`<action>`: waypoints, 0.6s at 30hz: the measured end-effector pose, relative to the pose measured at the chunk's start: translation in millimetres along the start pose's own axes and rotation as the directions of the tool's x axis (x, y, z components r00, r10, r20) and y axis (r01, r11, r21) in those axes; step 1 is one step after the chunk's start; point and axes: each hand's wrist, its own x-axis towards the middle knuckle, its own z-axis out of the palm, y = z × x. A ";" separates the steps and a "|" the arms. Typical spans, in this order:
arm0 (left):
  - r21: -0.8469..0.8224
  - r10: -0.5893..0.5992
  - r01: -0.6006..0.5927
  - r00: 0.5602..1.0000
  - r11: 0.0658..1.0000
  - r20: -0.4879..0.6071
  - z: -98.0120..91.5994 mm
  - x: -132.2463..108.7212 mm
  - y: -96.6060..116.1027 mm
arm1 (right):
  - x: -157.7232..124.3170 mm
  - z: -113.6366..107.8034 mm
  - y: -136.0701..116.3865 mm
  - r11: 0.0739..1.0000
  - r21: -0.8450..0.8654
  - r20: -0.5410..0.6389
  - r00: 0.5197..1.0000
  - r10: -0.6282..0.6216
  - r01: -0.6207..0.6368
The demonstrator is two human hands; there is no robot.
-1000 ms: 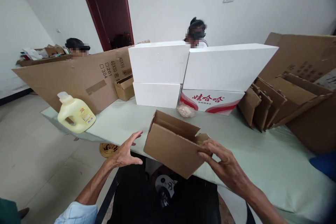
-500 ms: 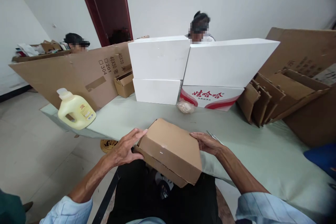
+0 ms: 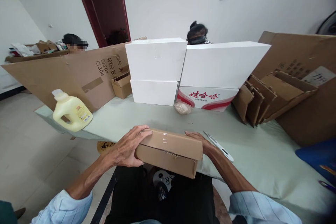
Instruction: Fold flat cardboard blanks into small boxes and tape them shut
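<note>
Visibly, the left hand clasps one cardboard box; whether the right hand grips is hidden.

Brown box, pale green tabletop, light blue sleeve (darker stripes)

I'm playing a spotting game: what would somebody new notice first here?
Probably the big white boxes stacked across the back of the pale green table, with red writing on the lower right one. Next might be the brown box at the near edge, with the left hand gripping one end and the right hand at the other. The yellow jug stands out at far left.
</note>
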 end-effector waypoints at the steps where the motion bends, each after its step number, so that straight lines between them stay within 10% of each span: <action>1: -0.009 -0.014 0.014 1.000 1.000 0.002 -2.4 3.0 -0.4 | -1.1 -4.2 0.2 0.999 -0.029 -0.038 0.999 0.019 -0.020; 5: -0.094 -0.084 0.085 0.996 0.992 0.017 -7.5 11.7 -4.6 | -21.4 -33.7 11.1 0.944 -0.329 -0.298 0.948 -0.114 0.010; 8: -0.170 -0.124 0.120 0.992 0.978 -0.009 -3.4 13.7 -10.1 | -50.6 -58.4 37.5 0.687 -0.725 -0.376 0.863 -0.339 -0.046; 12: -0.254 -0.122 0.091 0.987 0.963 -0.107 10.2 12.4 -19.5 | -84.0 -76.7 79.0 0.399 -0.900 -0.309 0.904 -0.294 -0.177; 18: -0.332 -0.150 0.066 0.960 0.941 -0.235 26.2 9.9 -25.1 | -95.3 -83.3 105.5 0.330 -0.927 -0.256 0.944 -0.208 -0.178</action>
